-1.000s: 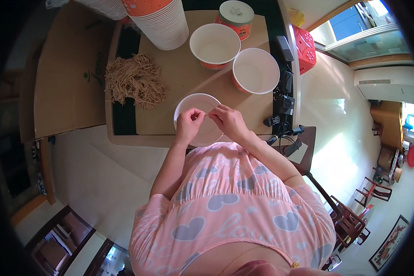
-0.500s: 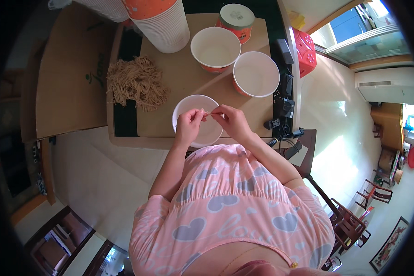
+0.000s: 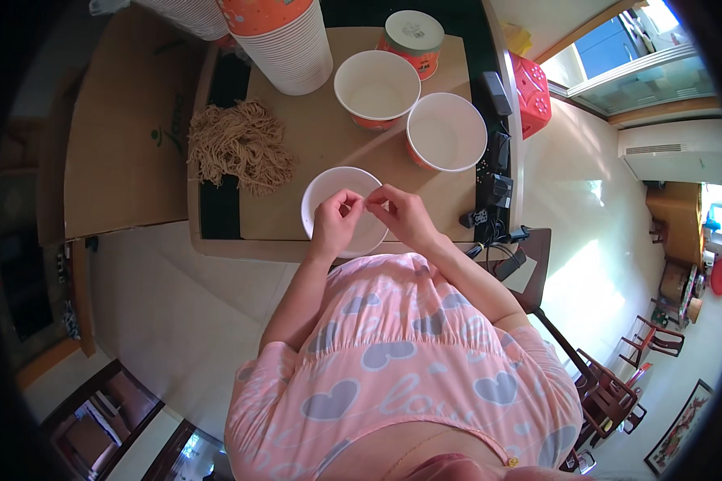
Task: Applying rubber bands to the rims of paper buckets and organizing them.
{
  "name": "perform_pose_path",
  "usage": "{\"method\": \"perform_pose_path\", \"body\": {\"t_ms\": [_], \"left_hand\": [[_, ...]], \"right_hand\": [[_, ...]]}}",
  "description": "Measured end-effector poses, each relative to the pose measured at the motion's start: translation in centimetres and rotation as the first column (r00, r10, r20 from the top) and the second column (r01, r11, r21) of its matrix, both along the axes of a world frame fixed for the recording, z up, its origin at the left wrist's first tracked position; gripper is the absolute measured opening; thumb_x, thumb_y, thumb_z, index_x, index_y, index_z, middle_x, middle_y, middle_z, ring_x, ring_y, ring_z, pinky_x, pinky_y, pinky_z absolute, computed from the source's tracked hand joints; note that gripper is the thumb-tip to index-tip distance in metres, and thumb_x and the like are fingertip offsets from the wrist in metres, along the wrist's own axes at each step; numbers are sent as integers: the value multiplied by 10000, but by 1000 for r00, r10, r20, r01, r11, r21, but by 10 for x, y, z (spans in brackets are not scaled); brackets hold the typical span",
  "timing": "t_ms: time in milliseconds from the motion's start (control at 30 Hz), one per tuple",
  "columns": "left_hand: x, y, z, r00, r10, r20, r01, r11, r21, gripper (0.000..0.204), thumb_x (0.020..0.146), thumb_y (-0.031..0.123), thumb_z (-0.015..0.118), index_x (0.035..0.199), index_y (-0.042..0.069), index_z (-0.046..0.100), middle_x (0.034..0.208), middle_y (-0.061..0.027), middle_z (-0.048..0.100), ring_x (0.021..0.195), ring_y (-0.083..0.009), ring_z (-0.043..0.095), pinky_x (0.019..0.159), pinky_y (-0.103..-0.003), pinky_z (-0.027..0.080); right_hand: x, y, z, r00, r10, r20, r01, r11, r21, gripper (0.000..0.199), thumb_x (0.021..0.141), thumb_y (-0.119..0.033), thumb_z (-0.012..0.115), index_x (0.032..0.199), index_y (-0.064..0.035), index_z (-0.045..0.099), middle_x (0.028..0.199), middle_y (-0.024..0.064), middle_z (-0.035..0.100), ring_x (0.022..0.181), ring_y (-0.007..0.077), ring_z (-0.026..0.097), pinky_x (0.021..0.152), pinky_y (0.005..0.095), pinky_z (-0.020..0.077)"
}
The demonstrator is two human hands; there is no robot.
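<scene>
Over a white paper tub point(image 3: 337, 178) at the table's near edge, my left hand point(image 3: 335, 224) and my right hand point(image 3: 405, 218) meet fingertip to fingertip. Both are closed in a pinch. Whatever lies between the fingers is too small to make out. To their left rests a tangled heap of tan string point(image 3: 242, 148). Beyond the hands stand two open paper tubs, one at the back point(image 3: 377, 84) and one at the right point(image 3: 447, 132), white inside with orange outside.
A tall stack of tubs point(image 3: 297, 60) leans at the back left, beside a big cardboard box point(image 3: 124, 168). An orange and green tub point(image 3: 415, 32) stands behind. Black adapters and cables point(image 3: 499, 191) line the right edge. A red stool point(image 3: 529, 92) is past it.
My hands remain over the near tub, still pinching. The fingertips have shifted slightly, and the thin brownish bit seen between them earlier no longer shows clearly.
</scene>
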State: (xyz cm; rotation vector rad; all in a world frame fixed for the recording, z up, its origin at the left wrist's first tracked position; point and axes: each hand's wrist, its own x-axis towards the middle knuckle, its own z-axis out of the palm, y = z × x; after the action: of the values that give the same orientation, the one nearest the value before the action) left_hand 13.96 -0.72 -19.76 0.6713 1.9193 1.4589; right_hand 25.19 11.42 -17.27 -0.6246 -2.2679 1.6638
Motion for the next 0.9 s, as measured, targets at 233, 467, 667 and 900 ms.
{"method": "perform_pose_path", "body": {"t_ms": [233, 467, 667, 900], "left_hand": [[-5, -8, 40, 971, -224, 81, 234, 961, -147, 68, 829, 67, 655, 815, 3, 640, 721, 21, 607, 651, -30, 520, 599, -190, 421], [11, -16, 71, 873, -344, 345, 369, 930, -6, 62, 816, 67, 664, 792, 15, 640, 693, 51, 580, 641, -7, 496, 581, -184, 405], [28, -14, 72, 819, -448, 357, 449, 889, 86, 66, 816, 61, 657, 781, 9, 636, 685, 53, 579, 630, -13, 491, 575, -178, 397], [10, -14, 84, 819, -179, 545, 137, 984, 118, 59, 839, 75, 626, 812, 28, 649, 692, 41, 581, 568, 2, 446, 508, -163, 345]], "right_hand": [[14, 15, -4, 996, 59, -62, -49, 988, 149, 88, 801, -45, 665, 886, -42, 643, 812, 61, 582, 605, 142, 538, 537, 271, 441], [25, 16, -26, 999, -18, -41, 29, 958, 287, 86, 771, -59, 669, 853, -62, 643, 817, 94, 570, 695, 265, 600, 615, 346, 499], [20, 15, -38, 998, -63, 25, 52, 946, 321, 92, 795, -65, 640, 880, -56, 607, 822, 104, 575, 692, 269, 600, 607, 357, 492], [14, 15, -37, 993, -77, 93, 58, 980, 193, 259, 796, -93, 644, 1014, -64, 508, 850, 113, 595, 731, 264, 617, 630, 342, 497]]}}
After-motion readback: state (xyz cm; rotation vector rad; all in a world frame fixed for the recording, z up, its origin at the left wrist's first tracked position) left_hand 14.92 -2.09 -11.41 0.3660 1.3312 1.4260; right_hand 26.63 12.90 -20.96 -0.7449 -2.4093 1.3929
